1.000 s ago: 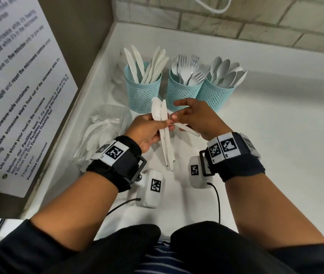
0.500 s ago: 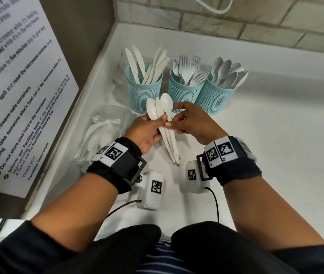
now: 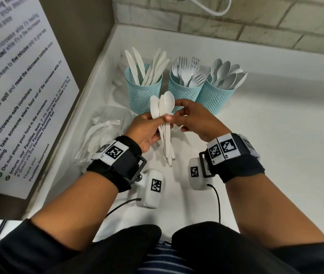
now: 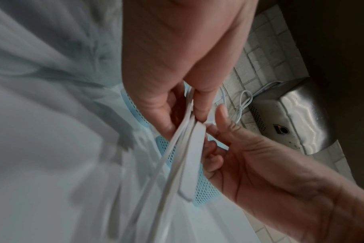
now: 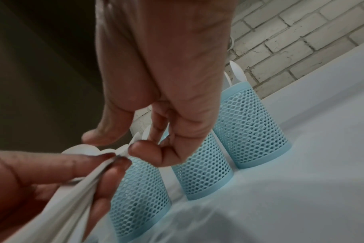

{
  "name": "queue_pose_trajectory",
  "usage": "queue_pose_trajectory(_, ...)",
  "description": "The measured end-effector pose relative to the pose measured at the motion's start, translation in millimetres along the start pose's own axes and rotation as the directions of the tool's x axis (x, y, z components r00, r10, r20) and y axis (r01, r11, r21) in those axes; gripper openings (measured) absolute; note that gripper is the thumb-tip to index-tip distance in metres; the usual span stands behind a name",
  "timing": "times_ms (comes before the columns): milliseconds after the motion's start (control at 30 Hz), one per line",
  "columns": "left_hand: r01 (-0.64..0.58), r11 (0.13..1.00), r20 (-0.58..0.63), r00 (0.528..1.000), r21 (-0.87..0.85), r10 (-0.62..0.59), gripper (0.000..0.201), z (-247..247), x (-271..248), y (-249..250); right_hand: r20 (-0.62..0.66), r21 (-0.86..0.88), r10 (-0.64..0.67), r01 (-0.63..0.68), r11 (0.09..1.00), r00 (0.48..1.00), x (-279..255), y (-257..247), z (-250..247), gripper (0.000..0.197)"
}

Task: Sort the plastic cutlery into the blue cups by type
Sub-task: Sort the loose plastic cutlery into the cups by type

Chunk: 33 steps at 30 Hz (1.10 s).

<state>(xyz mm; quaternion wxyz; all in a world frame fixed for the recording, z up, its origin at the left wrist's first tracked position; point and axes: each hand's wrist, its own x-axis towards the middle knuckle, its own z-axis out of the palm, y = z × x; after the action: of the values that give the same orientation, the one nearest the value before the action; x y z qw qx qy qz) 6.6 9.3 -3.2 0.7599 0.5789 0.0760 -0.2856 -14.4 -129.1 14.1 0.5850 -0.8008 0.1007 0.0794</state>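
Three blue mesh cups stand in a row at the back: the knife cup (image 3: 143, 91), the fork cup (image 3: 185, 91) and the spoon cup (image 3: 214, 97). Just in front of them my left hand (image 3: 162, 123) grips a small bundle of white plastic spoons (image 3: 165, 105) by the handles, bowls up. From the right, my right hand (image 3: 174, 115) pinches the same bundle just below the bowls. In the left wrist view the spoon handles (image 4: 189, 156) hang down between both hands. In the right wrist view the spoons (image 5: 89, 180) sit in front of the cups (image 5: 202, 172).
A clear plastic bag (image 3: 105, 133) holding more white cutlery lies left of my hands by the counter's side wall. A brick wall runs behind the cups. A steel appliance (image 4: 291, 121) with a white cable is on the wall.
My right hand swung its spoon from lying across to upright and brought it into the bundle in my left hand. Both hands have risen slightly toward the cups.
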Motion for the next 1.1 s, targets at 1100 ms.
queue_pose_trajectory(1100, 0.127, 0.992, 0.078, 0.989, -0.022, -0.125, 0.027, 12, -5, 5, -0.860, -0.381, -0.458, 0.311, 0.871, 0.227, 11, -36, -85, 0.030)
